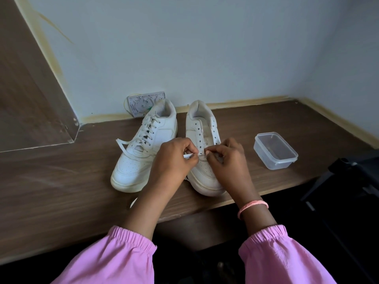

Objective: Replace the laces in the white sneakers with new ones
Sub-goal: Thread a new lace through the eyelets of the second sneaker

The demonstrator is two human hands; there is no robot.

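Two white sneakers stand side by side on a brown wooden table (61,181), toes toward me. The left sneaker (143,148) is laced, and one loose lace end (123,143) trails off to its left. The right sneaker (203,140) has mostly bare eyelets. A white lace (189,155) crosses its lowest eyelets. My left hand (174,158) pinches that lace just left of the eyelet row. My right hand (225,158) pinches it on the right side, over the sneaker's toe half. A strip of white lace (133,201) shows at the table's front edge beside my left forearm.
A clear plastic container (274,150) without a lid sits to the right of the sneakers. A white patterned card (143,103) leans against the pale wall behind the left sneaker. A dark stand (348,181) is at the right, off the table's edge.
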